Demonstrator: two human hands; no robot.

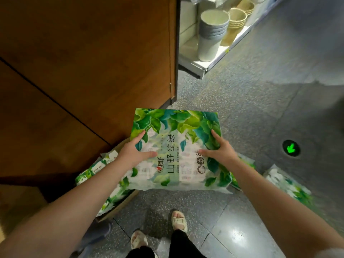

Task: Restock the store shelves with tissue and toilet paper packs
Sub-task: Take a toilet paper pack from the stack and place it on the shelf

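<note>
Wooden cabinet side at far left; below it, open cardboard box of leaf-printed packs on the floor. Left hand and right hand clasping opposite edges of a green leaf-printed tissue pack, thumbs pinching on top. Pack held flat above the floor, long axis running away from the body. Another pack at right.

Dim aisle; lit shelf glowing brightest, upper right. Ceiling light glaring off polished floor at bottom. Wide-angle lens bending edges. Tissue pack at right smearing with motion blur.
</note>
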